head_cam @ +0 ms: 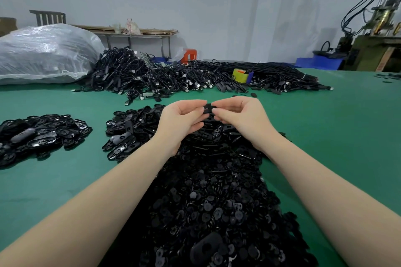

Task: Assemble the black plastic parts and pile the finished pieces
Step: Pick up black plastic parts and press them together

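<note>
A small black plastic part [208,110] is held above the far end of the large heap of loose parts [208,197] on the green worktop [325,125]. On its left side it is pinched by the curled fingers and thumb of the left hand [181,118]. On its right side it is pinched by the right hand [240,115], fingers likewise curled. Left of the heap, a separate pile of oval pieces [41,134] is seen.

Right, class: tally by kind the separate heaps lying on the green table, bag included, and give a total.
Heaps of black plastic parts: 3
Heaps of black cables: 1
Clear plastic bags: 1
Total: 5
</note>
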`<state>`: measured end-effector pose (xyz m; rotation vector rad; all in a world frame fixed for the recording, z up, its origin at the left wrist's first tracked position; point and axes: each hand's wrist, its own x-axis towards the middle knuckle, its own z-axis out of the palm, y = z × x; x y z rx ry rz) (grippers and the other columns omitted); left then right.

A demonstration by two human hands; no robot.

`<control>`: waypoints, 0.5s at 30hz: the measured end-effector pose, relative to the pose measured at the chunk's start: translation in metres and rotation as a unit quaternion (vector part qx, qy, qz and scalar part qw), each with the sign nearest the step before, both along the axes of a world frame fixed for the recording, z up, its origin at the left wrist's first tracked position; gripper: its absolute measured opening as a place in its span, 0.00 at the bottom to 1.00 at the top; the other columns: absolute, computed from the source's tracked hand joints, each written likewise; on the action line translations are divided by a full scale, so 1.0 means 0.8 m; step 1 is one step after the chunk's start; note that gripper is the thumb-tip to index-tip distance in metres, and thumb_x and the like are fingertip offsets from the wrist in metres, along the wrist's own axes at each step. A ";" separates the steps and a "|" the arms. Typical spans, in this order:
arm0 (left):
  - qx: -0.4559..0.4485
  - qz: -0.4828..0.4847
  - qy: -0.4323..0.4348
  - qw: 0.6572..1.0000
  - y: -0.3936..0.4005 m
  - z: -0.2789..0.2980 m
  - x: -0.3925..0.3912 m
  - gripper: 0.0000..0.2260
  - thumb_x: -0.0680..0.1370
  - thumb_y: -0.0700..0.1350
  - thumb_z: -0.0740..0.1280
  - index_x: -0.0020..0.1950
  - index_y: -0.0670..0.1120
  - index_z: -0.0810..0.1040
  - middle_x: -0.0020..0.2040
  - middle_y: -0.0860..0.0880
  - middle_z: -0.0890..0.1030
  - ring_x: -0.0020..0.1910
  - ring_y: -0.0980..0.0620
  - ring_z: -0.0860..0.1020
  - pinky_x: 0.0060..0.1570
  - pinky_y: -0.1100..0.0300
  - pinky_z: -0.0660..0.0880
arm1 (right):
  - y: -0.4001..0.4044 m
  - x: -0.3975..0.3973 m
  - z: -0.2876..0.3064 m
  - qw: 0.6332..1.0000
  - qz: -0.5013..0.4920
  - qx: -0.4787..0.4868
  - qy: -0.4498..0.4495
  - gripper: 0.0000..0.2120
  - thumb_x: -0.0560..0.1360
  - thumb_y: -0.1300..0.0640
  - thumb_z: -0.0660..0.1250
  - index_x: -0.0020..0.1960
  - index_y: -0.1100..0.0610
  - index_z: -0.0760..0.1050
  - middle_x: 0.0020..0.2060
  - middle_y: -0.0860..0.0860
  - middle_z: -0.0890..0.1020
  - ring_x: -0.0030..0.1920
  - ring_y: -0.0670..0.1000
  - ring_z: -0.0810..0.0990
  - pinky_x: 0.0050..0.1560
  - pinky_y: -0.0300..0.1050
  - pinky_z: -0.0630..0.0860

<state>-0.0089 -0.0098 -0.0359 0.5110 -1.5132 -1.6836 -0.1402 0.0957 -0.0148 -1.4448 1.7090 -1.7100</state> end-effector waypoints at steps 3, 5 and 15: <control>-0.030 -0.015 -0.014 0.999 0.001 0.000 -0.001 0.10 0.79 0.36 0.67 0.51 0.49 0.84 0.49 0.50 0.87 0.52 0.54 0.84 0.45 0.66 0.79 | 0.001 0.000 0.001 0.999 -0.003 0.005 0.036 0.09 0.73 0.61 0.74 0.44 0.46 0.84 0.40 0.44 0.87 0.42 0.42 0.85 0.45 0.32 0.77; -0.045 -0.024 -0.016 0.999 0.002 0.000 -0.001 0.09 0.78 0.38 0.68 0.51 0.50 0.85 0.51 0.49 0.86 0.54 0.54 0.84 0.46 0.66 0.79 | 0.001 0.000 0.002 0.999 -0.003 0.006 0.047 0.10 0.74 0.62 0.73 0.44 0.46 0.84 0.41 0.43 0.87 0.43 0.41 0.85 0.46 0.33 0.77; -0.078 -0.027 -0.040 0.996 0.001 0.001 0.004 0.04 0.77 0.47 0.73 0.44 0.54 0.87 0.48 0.50 0.87 0.53 0.55 0.84 0.46 0.65 0.79 | 0.003 -0.003 0.008 0.992 -0.010 0.005 0.129 0.12 0.73 0.62 0.73 0.45 0.44 0.79 0.34 0.44 0.84 0.35 0.43 0.81 0.43 0.36 0.78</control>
